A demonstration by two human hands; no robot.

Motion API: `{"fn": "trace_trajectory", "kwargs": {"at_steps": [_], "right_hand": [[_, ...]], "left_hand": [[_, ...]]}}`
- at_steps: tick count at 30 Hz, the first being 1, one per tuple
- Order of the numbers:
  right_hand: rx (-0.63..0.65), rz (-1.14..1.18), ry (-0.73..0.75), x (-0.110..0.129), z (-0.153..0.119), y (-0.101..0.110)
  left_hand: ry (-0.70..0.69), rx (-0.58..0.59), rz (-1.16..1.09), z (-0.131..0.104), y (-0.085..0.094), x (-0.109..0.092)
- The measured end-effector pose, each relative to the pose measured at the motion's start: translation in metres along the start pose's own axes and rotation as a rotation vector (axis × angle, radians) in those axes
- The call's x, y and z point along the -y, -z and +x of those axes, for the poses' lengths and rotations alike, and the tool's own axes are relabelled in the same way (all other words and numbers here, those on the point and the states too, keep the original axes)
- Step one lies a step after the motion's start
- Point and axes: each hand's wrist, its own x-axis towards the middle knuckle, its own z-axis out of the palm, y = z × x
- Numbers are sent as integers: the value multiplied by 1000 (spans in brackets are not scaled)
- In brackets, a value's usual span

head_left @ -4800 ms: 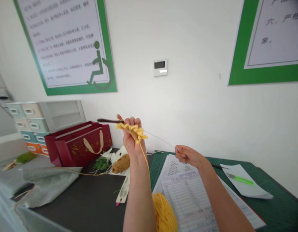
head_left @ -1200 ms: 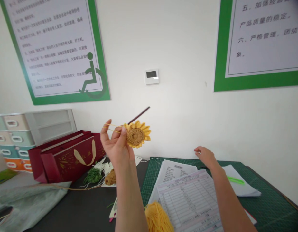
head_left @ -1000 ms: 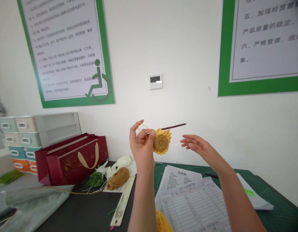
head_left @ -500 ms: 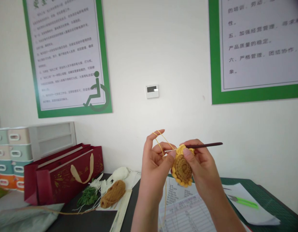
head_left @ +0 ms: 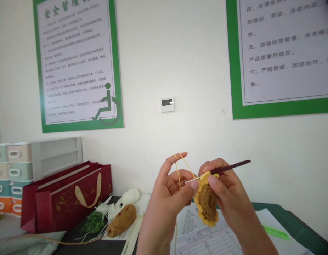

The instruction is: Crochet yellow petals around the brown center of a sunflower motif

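Observation:
Between my hands hangs a round crochet piece, brown in the middle with a scalloped yellow edge. My left hand pinches its upper left edge between thumb and a finger, while yellow yarn loops over the raised index finger. My right hand grips a crochet hook with a dark handle, its thumb pressed on the piece's upper right edge. The hook's thin metal shaft passes behind the yellow edge, and its tip shows by my left thumb. The piece is tilted, turned partly sideways.
Printed papers lie below my hands. To the right are a green cutting mat and a bright green tool handle. At left stand a dark red gift bag, brown yarn, green yarn and drawers.
Both hands and the crochet piece sit lower in view, and the piece has turned more edge-on. The hook's handle tilts up more steeply. The whole view has shifted slightly.

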Motion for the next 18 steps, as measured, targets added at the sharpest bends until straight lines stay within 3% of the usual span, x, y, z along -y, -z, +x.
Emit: {"fn": "trace_trajectory", "kwargs": {"at_steps": [5, 12, 18], "right_hand": [[108, -54, 41, 5, 0, 1], [43, -334, 137, 21, -4, -3], [86, -796, 418, 41, -7, 1]], "left_hand": [[16, 7, -6, -1, 4, 1], [-58, -79, 106, -2, -1, 2], [-155, -159, 238, -4, -11, 7]]}}
